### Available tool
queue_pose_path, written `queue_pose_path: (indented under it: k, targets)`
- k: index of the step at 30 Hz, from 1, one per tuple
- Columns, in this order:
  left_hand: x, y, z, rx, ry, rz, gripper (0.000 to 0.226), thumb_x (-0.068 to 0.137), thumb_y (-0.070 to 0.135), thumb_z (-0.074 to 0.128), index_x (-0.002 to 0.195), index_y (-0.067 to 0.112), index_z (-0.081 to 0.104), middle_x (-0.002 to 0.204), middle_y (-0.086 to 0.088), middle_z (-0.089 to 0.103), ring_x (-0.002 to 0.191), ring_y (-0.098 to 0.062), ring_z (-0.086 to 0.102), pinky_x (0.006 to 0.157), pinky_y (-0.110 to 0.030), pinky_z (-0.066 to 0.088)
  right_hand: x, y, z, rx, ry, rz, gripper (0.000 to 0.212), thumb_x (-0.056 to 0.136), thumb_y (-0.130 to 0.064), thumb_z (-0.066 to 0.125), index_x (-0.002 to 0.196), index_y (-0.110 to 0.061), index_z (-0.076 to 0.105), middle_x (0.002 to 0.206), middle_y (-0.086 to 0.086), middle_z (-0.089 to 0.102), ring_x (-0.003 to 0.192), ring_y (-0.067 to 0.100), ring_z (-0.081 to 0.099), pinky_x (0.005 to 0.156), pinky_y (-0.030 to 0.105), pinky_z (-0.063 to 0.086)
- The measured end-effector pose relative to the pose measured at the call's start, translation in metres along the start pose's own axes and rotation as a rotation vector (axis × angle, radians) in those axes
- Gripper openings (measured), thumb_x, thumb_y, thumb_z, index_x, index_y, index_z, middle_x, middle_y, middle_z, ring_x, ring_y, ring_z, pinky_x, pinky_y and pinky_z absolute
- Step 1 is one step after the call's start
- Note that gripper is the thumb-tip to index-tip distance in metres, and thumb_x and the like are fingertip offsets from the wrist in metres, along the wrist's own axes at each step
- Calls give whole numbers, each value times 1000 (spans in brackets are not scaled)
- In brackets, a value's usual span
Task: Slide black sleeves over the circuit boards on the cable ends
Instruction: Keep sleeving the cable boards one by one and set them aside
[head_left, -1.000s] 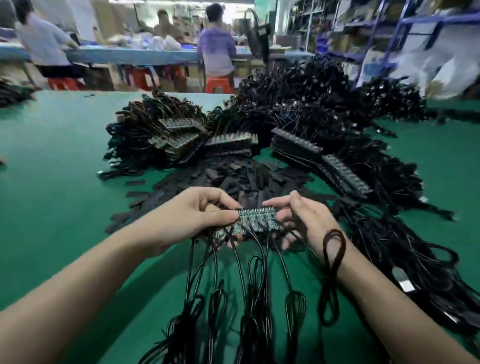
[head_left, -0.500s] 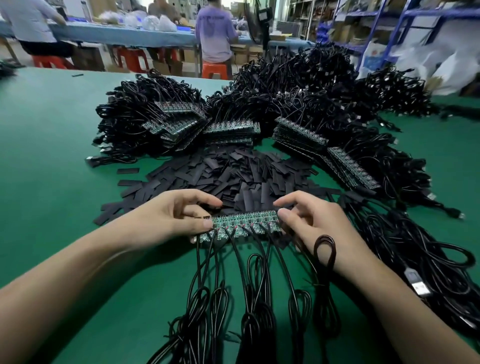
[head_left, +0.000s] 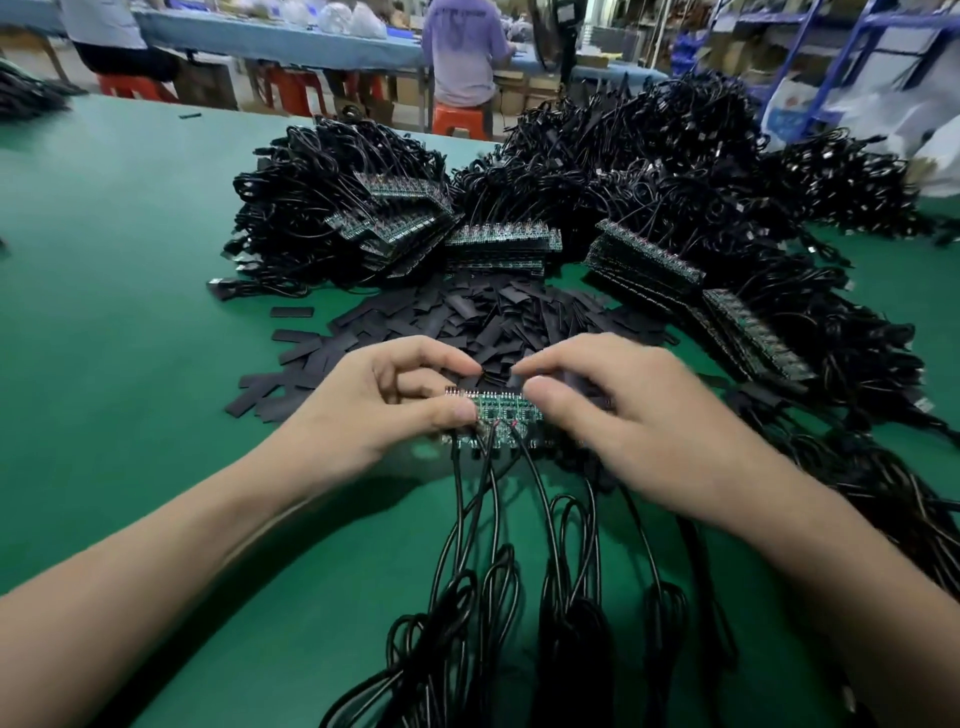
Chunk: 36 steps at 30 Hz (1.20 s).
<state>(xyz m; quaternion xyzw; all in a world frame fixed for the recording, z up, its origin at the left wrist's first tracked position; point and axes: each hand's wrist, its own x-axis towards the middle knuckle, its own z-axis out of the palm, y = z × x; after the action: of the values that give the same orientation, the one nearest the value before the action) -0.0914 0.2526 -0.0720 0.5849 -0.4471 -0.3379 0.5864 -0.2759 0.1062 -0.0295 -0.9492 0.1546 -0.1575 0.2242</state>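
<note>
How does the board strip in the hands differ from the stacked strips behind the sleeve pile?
The held strip is on its own, gripped by the left hand and right hand; the stacked strips lie layered and untouched on the table. The held strip's cables trail toward the person in separate coils; the stacked strips' cables merge into a tangled heap. Both are green boards on black cables, with no sleeves visibly on.

Green boards (head_left: 498, 410), black sleeves (head_left: 483, 317), black cables (head_left: 550, 519), green table (head_left: 104, 312).
</note>
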Motion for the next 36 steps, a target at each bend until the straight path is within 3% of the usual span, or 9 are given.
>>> queue_pose_path:
  k: [4,7,12,18,25,31,34,36]
  targets:
    - [-3,-1,8,-73,50,-19,27,70,35,77,90,17,74,68,1,71,58,-6,59,60,-15,50,18,-5,13,141,-73,57,15,91,-49,67,88,-35,72,80,-19,69,75,-1,62,65,16,44]
    - [-4,0,10,31,48,-48,20,72,44,75,74,25,77,62,0,68,55,-9,62,56,-17,51,22,2,15,178,-81,99,15,88,-45,73,79,-34,72,69,-20,65,61,-1,56,58,15,42]
    - [-4,-2,11,86,58,-30,28,72,45,74,73,17,75,60,-2,69,52,-9,64,52,-13,46,24,4,20,218,-116,102,16,88,-46,72,82,-32,75,72,-18,70,61,-6,58,59,14,43]
    - [-1,-4,11,-39,1,-89,18,76,38,74,68,22,74,59,-1,66,53,-8,60,59,-19,52,27,8,23,435,-191,100,9,93,-27,75,87,-21,77,83,5,75,72,10,63,74,39,53]
    - [-1,-4,9,-150,-22,-124,27,69,40,76,67,14,68,58,-4,63,51,-8,58,55,-18,51,30,15,28,611,-228,99,4,93,-14,74,91,-12,77,78,-6,75,71,1,64,71,14,51]
    - [-1,-6,10,-214,-59,-169,25,73,38,74,67,15,66,55,2,60,50,-8,52,54,-16,46,28,15,32,724,-254,141,9,88,-21,75,92,-12,77,91,12,77,78,9,65,76,20,51]
    - [-2,-3,10,-267,-76,-161,21,75,38,71,65,20,73,56,4,62,51,-7,51,53,-14,44,29,16,30,779,-252,139,16,82,-31,75,90,-17,78,94,17,76,82,15,64,81,25,50]
    - [-2,0,8,-252,-30,-128,22,71,42,72,66,21,75,58,4,65,52,-6,54,53,-14,45,30,16,27,743,-234,157,17,81,-35,76,87,-19,78,89,11,77,79,12,64,80,24,49]
